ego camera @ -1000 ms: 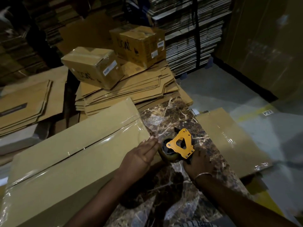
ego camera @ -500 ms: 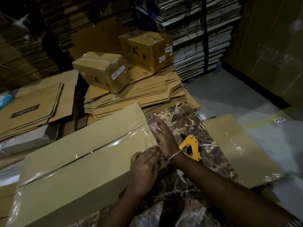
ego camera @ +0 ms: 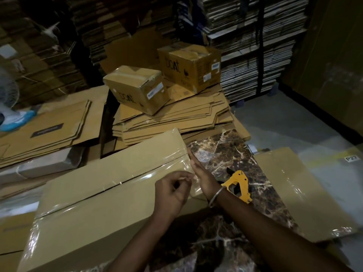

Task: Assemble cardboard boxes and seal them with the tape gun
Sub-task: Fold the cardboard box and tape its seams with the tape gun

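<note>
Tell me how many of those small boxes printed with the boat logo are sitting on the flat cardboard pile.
2. One small box sits at the pile's near left; the other small box stands behind it to the right, near the shelving. Others may be hidden in the dark.

The right hand's wrist (ego camera: 213,190) covers part of the yellow tape gun (ego camera: 238,184), and the long box (ego camera: 98,203) runs past the left frame edge.

Right hand (ego camera: 202,176), which held the yellow tape gun (ego camera: 238,184) a second ago, now lies flat against the long box's (ego camera: 110,193) right end. Tape gun now rests on the marble table (ego camera: 225,154). Left hand (ego camera: 172,190), formerly flat, curls its fingers over the tape end.
</note>
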The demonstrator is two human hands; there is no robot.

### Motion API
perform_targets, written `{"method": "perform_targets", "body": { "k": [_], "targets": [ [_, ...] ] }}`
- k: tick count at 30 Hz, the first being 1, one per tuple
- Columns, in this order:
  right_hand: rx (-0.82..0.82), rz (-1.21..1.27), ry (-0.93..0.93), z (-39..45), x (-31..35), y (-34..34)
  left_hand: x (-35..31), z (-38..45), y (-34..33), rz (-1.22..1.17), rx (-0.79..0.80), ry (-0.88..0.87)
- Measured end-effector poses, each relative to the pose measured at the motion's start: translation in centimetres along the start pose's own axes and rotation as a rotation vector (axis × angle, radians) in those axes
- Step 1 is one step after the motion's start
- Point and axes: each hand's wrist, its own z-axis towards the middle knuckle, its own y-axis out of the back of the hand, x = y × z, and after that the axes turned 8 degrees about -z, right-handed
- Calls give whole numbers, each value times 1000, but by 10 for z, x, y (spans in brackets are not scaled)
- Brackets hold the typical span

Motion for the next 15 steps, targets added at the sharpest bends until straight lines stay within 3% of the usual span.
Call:
{"method": "perform_targets", "body": {
  "k": [3,5,10,15],
  "targets": [
    [22,-41,25,1,-10,2,0,21,8,219,-65,-204],
    [29,-31,25,1,-12,2,4,40,13,387,-18,-272],
    [99,-51,-32,-2,-4,4,27,68,17,864,275,-14],
    [94,-31,-143,7,5,12,36,70,17,941,381,112]
  ]
}}
